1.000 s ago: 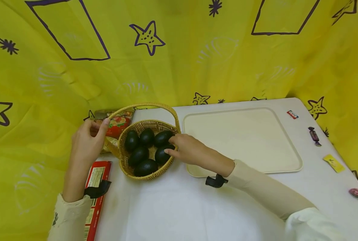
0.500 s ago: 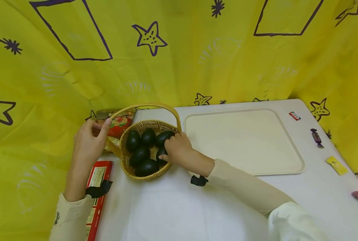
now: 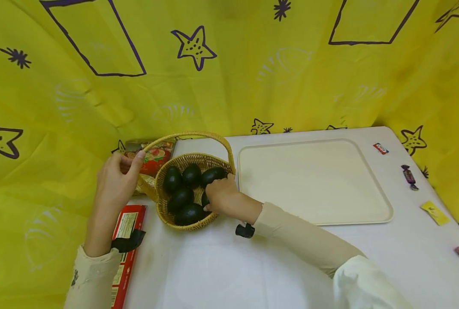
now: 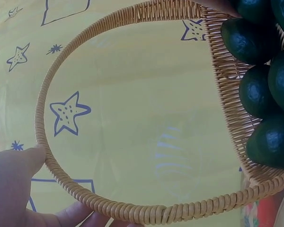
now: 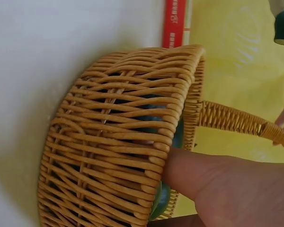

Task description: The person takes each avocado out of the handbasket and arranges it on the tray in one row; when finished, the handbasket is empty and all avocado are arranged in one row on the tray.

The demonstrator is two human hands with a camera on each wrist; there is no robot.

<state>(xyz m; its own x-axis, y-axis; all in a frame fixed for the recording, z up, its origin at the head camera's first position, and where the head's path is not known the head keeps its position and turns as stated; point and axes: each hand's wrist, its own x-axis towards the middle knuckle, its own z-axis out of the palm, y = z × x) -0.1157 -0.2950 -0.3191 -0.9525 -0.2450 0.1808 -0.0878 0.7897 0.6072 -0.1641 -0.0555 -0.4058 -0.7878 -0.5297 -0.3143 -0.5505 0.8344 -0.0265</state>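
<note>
We see a wicker basket [image 3: 164, 210] standing on the white table [image 3: 221, 266], and we use it as our landmark. Our left hand [image 3: 115, 182] is at the basket's left side, its fingers [image 4: 16, 165] curled around the arched handle [image 3: 192, 135]; the left wrist view shows the thumb pressed on the handle's outer edge and other fingertips under it. Our right hand [image 3: 221, 195] reaches in over the basket's right rim, and its fingers close around one dark green avocado [image 3: 205, 199] that lies against the inner right wall, mostly covered by the hand. In the right wrist view a finger [image 5: 203, 177] presses over the woven rim, with a sliver of dark green showing behind it. Five more avocados [image 3: 181, 198] lie inside the basket, packed touching one another: three along the far side and two nearer to us. Just right of the basket lies a cream tray [image 3: 376, 201], its left edge close to the basket's rim. Behind the basket on its left sits a packet with fruit pictures [image 3: 154, 156], partly hidden by the handle. To the basket's near left, a red box [image 3: 127, 223] lies on the table under our left forearm. Well to the right of the basket, beyond the tray, small wrapped sweets [image 3: 409, 176] are scattered near the table's edge.
</note>
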